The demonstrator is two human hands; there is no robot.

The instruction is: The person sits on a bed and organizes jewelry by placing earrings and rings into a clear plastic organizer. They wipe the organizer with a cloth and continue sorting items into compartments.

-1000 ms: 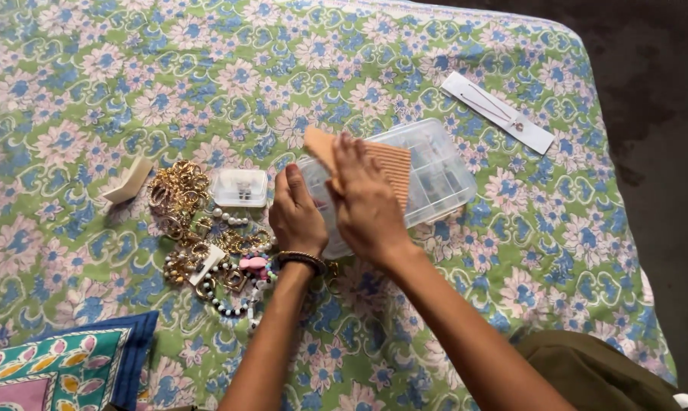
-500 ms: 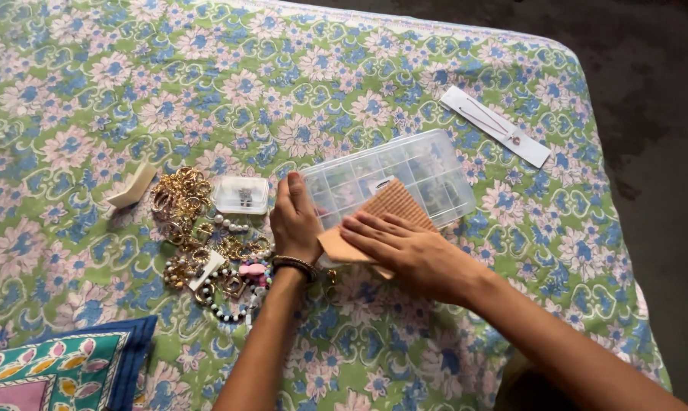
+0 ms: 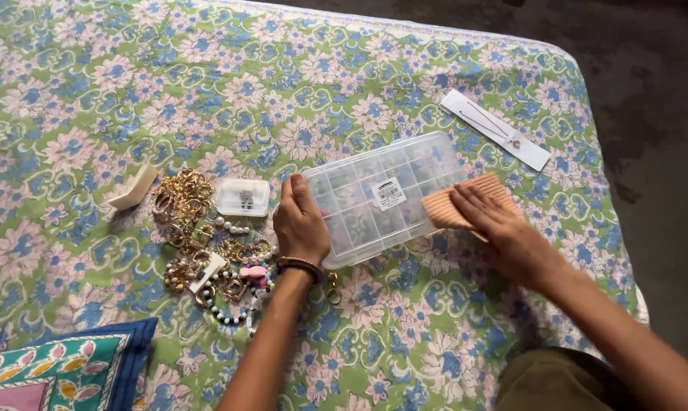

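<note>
We steady the clear compartment box (image 3: 386,199) on the floral bedspread (image 3: 283,91) with our left hand (image 3: 300,224) gripping its end, while our right hand (image 3: 496,228) presses the ribbed tan cloth (image 3: 454,202) flat against its far end, wiping; next, another pass across the lid, we judge.

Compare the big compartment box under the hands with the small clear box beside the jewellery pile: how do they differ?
The big compartment box is far larger and divided into many cells; the small clear box shows no dividers. The left hand grips the big box and the right hand presses a tan cloth on it; the small box lies untouched. Both are clear plastic, lids shut.
</note>
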